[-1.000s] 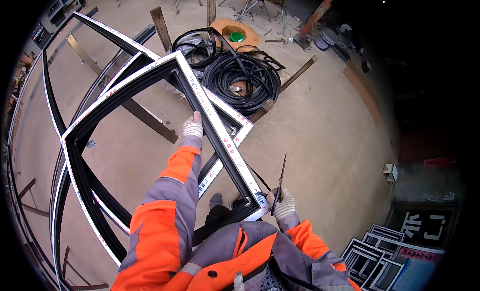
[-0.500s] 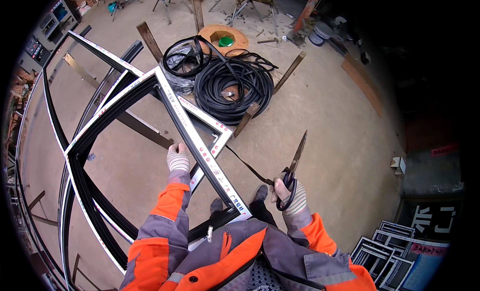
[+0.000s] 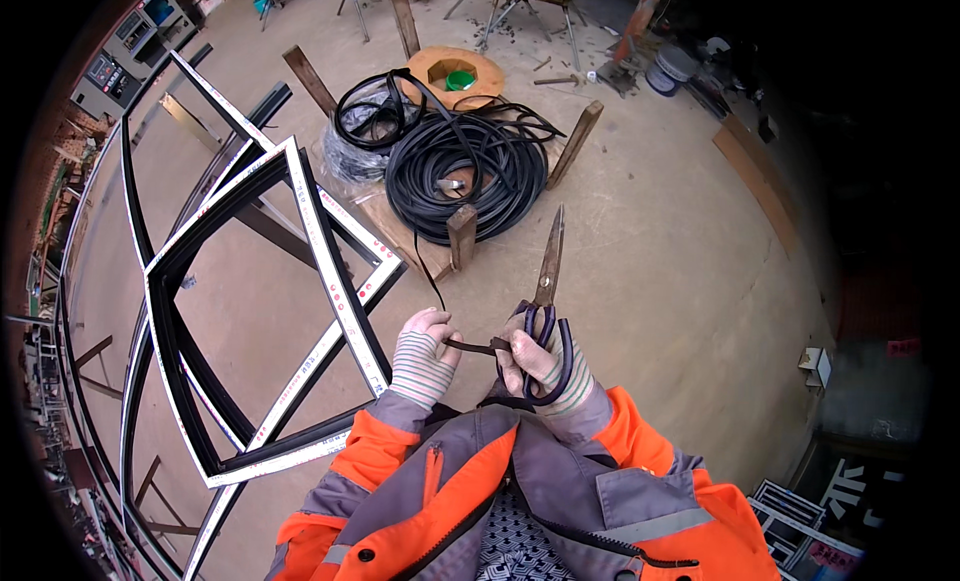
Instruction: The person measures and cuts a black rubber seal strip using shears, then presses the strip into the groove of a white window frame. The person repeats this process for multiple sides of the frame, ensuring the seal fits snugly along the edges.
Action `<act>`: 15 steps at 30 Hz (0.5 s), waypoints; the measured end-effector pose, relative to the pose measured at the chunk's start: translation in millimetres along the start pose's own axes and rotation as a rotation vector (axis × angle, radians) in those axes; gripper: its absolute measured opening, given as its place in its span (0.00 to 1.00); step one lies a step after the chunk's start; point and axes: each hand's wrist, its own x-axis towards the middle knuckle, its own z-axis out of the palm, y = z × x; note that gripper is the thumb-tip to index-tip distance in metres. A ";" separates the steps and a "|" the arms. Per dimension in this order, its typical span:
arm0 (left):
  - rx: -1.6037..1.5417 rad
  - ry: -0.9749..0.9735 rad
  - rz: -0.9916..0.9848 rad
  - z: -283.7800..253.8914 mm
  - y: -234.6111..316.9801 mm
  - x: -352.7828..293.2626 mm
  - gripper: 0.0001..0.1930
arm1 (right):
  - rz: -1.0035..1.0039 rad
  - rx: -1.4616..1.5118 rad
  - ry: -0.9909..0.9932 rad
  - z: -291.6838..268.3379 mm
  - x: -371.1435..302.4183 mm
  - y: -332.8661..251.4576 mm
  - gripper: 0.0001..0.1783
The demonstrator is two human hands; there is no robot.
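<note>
My right hand point(image 3: 540, 363), in a striped knit glove with bare fingertips, is closed round the dark handles of large scissors point(image 3: 549, 266), whose worn blades point away from me and look closed. Between that hand's fingers is also the end of a black rubber strip point(image 3: 470, 346). My left hand point(image 3: 425, 356), gloved alike, pinches the same strip a short way to the left. From there the strip runs up to a large coil of black rubber strip point(image 3: 420, 196). Left of my left hand stand white-faced window frames point(image 3: 325, 246) with black inner edges, overlapping each other.
Wooden posts point(image 3: 575, 146) rise around the coil. Behind it lies a round wooden disc point(image 3: 485, 66) with a green roll point(image 3: 460, 80) in its opening. A bucket point(image 3: 668, 71) stands far right, a small white box point(image 3: 815, 367) at the right, stacked small frames point(image 3: 800, 526) lower right.
My left hand has left the window frame's side and moved right and down to pinch the strip. My right hand has drawn in to the left, with the scissors turned more upright.
</note>
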 end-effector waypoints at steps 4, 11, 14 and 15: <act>0.196 0.145 -0.144 -14.5 -32.1 31.5 0.05 | -0.287 -0.018 0.087 -55.6 -15.9 -55.1 0.17; 0.330 0.145 -0.085 -22.4 -33.7 132.0 0.06 | -0.369 0.118 0.267 -158.1 -49.9 -90.7 0.08; 0.440 0.154 -0.186 -15.4 -61.3 171.7 0.08 | -0.412 0.198 0.408 -176.4 -46.1 -101.4 0.10; 0.447 0.201 -0.209 -11.9 -71.9 185.9 0.07 | -0.420 0.209 0.395 -183.9 -43.0 -105.6 0.09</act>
